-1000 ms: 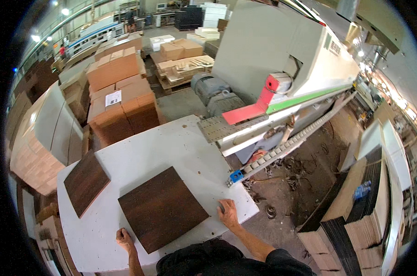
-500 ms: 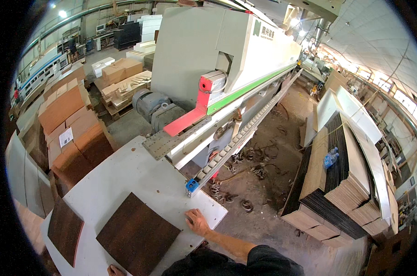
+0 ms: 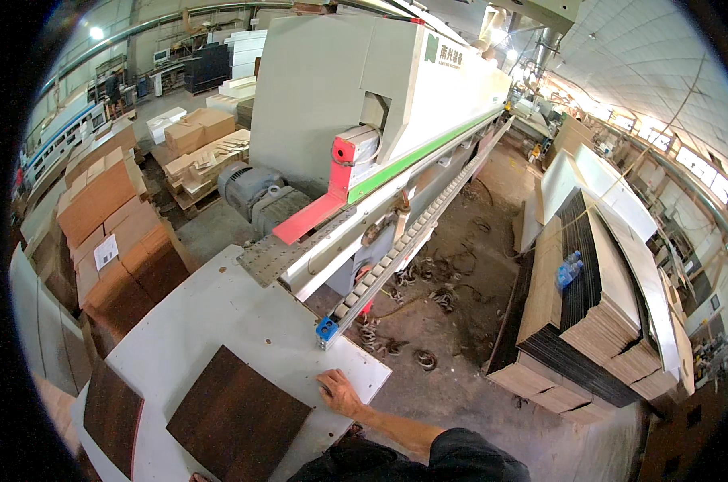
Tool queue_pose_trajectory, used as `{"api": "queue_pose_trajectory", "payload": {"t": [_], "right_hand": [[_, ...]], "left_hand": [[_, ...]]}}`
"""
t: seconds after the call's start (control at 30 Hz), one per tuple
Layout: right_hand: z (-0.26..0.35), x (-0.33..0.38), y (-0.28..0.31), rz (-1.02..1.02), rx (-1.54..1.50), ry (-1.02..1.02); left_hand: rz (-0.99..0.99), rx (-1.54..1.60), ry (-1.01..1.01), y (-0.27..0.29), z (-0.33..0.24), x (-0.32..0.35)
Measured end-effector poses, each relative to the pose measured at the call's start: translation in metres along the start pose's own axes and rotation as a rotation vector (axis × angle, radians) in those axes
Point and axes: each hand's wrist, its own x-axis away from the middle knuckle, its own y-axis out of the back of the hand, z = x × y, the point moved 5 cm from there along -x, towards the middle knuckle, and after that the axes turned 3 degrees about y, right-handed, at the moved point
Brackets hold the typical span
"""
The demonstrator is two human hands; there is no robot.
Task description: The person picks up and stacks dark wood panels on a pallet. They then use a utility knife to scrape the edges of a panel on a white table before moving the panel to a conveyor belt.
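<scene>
A dark brown wood-grain panel (image 3: pixel 239 414) lies flat on the white worktable (image 3: pixel 211 321) in front of me. To its left is a second dark panel (image 3: pixel 113 418) with a reddish edge. My right hand (image 3: pixel 337 393) rests on the tabletop near the first panel's right corner, fingers loosely bent and holding nothing. Only a small part of my left hand (image 3: pixel 198 477) shows at the lower edge, by the panel's near side; its fingers are mostly hidden.
A long grey-white machine (image 3: pixel 316 96) with a red guard (image 3: pixel 312 217) and a roller rail (image 3: pixel 396 261) extends away from the table. Brown board stacks (image 3: pixel 127 265) stand left. Right, a tall panel stack (image 3: pixel 573 321) bears blue-tinted bottles (image 3: pixel 569 271). Curled strips (image 3: pixel 424 359) litter the floor.
The whole view has shifted slightly, with the machine and stacks now a little farther left. Less of my left hand shows at the lower edge. My right hand stays on the table.
</scene>
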Motion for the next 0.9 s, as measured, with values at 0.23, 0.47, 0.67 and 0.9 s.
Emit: {"api": "queue_pose_trajectory", "payload": {"t": [0.23,0.47,0.67,0.9], "right_hand": [[0.022,-0.013,-0.023,0.061,0.139,0.033],[-0.005,0.015,-0.027,-0.067,0.297,0.131],[0.051,-0.005,-0.011,-0.108,0.408,0.35],[0.075,-0.003,-0.016,-0.026,0.337,0.482]], "left_hand": [[-0.089,0.009,-0.243,0.002,0.076,-0.046],[-0.138,-0.233,-0.549,0.002,0.045,-0.056],[-0.053,-0.204,-0.372,0.015,0.006,-0.047],[0.024,-0.278,-0.306,0.019,0.007,-0.046]]}}
